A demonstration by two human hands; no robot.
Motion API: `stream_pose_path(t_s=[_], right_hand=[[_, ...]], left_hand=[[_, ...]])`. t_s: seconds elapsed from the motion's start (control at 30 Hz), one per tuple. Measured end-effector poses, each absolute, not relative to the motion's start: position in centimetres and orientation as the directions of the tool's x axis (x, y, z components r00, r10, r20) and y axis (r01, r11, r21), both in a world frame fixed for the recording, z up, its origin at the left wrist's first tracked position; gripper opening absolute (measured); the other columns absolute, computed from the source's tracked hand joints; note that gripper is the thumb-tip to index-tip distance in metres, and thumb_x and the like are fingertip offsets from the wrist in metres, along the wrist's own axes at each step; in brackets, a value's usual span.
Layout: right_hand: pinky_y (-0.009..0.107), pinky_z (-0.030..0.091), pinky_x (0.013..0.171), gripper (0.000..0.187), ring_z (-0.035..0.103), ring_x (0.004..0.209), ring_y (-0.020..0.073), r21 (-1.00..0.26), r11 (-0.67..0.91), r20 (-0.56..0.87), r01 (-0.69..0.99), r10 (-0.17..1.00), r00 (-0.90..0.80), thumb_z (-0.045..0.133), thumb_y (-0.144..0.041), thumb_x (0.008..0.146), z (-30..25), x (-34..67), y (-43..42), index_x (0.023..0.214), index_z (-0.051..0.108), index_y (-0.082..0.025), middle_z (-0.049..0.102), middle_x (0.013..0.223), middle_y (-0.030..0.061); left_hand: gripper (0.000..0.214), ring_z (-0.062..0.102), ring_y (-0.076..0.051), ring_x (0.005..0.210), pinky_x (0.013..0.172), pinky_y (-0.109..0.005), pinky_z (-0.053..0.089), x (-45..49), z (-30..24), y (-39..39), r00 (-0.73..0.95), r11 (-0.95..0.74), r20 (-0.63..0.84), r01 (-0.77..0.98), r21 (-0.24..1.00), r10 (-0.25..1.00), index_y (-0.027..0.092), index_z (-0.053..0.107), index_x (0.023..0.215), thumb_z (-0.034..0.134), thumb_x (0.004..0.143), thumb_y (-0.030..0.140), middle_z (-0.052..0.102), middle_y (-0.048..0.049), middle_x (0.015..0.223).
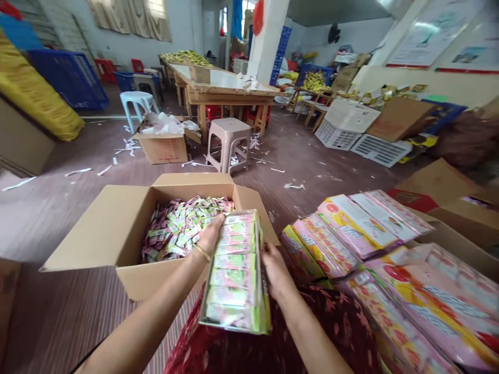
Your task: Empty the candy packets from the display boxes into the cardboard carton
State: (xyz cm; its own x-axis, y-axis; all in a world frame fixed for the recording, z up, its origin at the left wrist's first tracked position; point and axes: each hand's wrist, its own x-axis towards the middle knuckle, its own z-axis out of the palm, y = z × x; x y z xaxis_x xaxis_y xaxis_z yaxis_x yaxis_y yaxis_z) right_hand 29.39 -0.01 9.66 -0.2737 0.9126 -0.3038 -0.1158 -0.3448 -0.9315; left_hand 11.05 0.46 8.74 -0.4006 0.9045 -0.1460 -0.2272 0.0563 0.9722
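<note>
A clear-wrapped display box (234, 270), filled with rows of small green and pink packets, is held tilted above my lap. My left hand (212, 236) grips its far left edge, thumb on top. On the other side, my right hand (275, 270) holds the right edge, with its fingers partly hidden behind the box. Just beyond, an open cardboard carton (152, 283) holds a heap of loose small packets (179, 228) in the same green and pink. The display box overlaps the carton's near right corner from my viewpoint.
Stacked pink and yellow fruit-printed boxes (358, 223) lie at my right, beside another open carton (456, 208). Ahead stand a beige plastic stool (229, 130), a carton of white plastic (166, 148) and a wooden table (234, 93). Paper strips litter the floor (312, 166).
</note>
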Motion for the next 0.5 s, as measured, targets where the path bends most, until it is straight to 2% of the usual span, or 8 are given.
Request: stream_pose_path(t_s=[0.03, 0.07, 0.13, 0.17, 0.23, 0.37, 0.43, 0.5], right_hand=[[0.037, 0.053, 0.076, 0.062, 0.068, 0.086, 0.0252, -0.944, -0.329, -0.313, -0.027, 0.917, -0.249, 0.068, -0.029, 0.064, 9.7, 29.5, 0.6, 0.124, 0.052, -0.021, 0.073, 0.097, 0.0048], [0.038, 0.053, 0.078, 0.066, 0.068, 0.090, 0.0260, -0.956, -0.284, -0.292, 0.065, 0.925, -0.245, 0.068, -0.030, 0.065, 9.9, 29.6, 1.3, 0.128, 0.050, -0.022, 0.072, 0.101, 0.0055], [0.040, 0.051, 0.087, 0.065, 0.065, 0.100, 0.0267, -0.969, -0.115, -0.182, 0.218, 0.931, -0.316, 0.068, -0.031, 0.067, 10.7, 29.5, 2.8, 0.129, 0.053, -0.023, 0.070, 0.110, 0.0062], [0.039, 0.050, 0.090, 0.062, 0.064, 0.104, 0.0265, -0.967, -0.030, -0.131, 0.255, 0.913, -0.387, 0.068, -0.031, 0.067, 11.2, 29.3, 3.5, 0.127, 0.056, -0.023, 0.069, 0.113, 0.0061], [0.037, 0.050, 0.089, 0.056, 0.065, 0.101, 0.0251, -0.960, 0.054, -0.102, 0.274, 0.845, -0.525, 0.067, -0.028, 0.068, 12.2, 28.6, 4.8, 0.123, 0.061, -0.021, 0.070, 0.110, 0.0052], [0.031, 0.051, 0.066, 0.045, 0.065, 0.072, 0.0199, -0.943, 0.059, -0.168, 0.327, 0.764, -0.623, 0.059, -0.021, 0.066, 13.1, 26.5, 6.2, 0.110, 0.068, -0.017, 0.072, 0.081, 0.0024], [0.028, 0.048, 0.059, 0.039, 0.062, 0.066, 0.0181, -0.939, 0.071, -0.171, 0.336, 0.752, -0.637, 0.058, -0.020, 0.064, 12.8, 25.5, 6.6, 0.102, 0.069, -0.017, 0.070, 0.073, 0.0009], [0.025, 0.044, 0.053, 0.040, 0.060, 0.061, 0.0166, -0.940, 0.036, -0.201, 0.339, 0.744, -0.637, 0.059, -0.019, 0.063, 12.3, 24.8, 6.7, 0.102, 0.066, -0.019, 0.067, 0.065, -0.0014]], left_hand=[[0.052, 0.044, -0.035, 0.130, 0.112, -0.051, 0.031, 11.1, 9.2, -0.4, -0.455, -0.017, 0.006, -0.020, 1.000, 0.890, 0.015, 0.059, 0.123, 0.061, 0.079, 0.043, 0.057, -0.0166, 0.127], [0.051, 0.037, -0.033, 0.135, 0.115, -0.049, 0.025, 11.3, 10.0, -1.3, -0.395, -0.109, 0.180, 0.195, 0.975, 0.901, 0.017, 0.059, 0.124, 0.062, 0.079, 0.041, 0.052, -0.0151, 0.134], [0.048, 0.033, -0.030, 0.137, 0.118, -0.047, 0.018, 11.7, 11.9, -2.8, -0.003, -0.389, 0.449, 0.496, 0.777, 0.894, 0.020, 0.058, 0.125, 0.062, 0.081, 0.039, 0.049, -0.0132, 0.138], [0.048, 0.039, -0.030, 0.133, 0.117, -0.048, 0.018, 11.7, 12.9, -3.3, 0.224, -0.527, 0.499, 0.572, 0.629, 0.837, 0.020, 0.057, 0.125, 0.060, 0.083, 0.043, 0.052, -0.0138, 0.134], [0.059, 0.051, -0.030, 0.116, 0.111, -0.050, 0.024, 11.5, 14.5, -3.6, 0.474, -0.657, 0.465, 0.627, 0.418, 0.748, 0.017, 0.057, 0.122, 0.060, 0.080, 0.058, 0.060, -0.0152, 0.120], [0.072, 0.054, -0.029, 0.092, 0.088, -0.045, 0.037, 9.4, 15.2, -2.7, 0.544, -0.638, 0.359, 0.733, 0.238, 0.759, 0.015, 0.062, 0.101, 0.066, 0.063, 0.076, 0.063, -0.0145, 0.102], [0.067, 0.055, -0.028, 0.090, 0.081, -0.041, 0.037, 8.4, 14.8, -2.1, 0.587, -0.658, 0.313, 0.721, 0.217, 0.746, 0.016, 0.063, 0.093, 0.068, 0.061, 0.075, 0.063, -0.0142, 0.103], [0.064, 0.056, -0.026, 0.089, 0.077, -0.037, 0.036, 7.9, 14.3, -1.7, 0.630, -0.684, 0.266, 0.672, 0.284, 0.730, 0.017, 0.064, 0.097, 0.071, 0.063, 0.071, 0.064, -0.0118, 0.102]])
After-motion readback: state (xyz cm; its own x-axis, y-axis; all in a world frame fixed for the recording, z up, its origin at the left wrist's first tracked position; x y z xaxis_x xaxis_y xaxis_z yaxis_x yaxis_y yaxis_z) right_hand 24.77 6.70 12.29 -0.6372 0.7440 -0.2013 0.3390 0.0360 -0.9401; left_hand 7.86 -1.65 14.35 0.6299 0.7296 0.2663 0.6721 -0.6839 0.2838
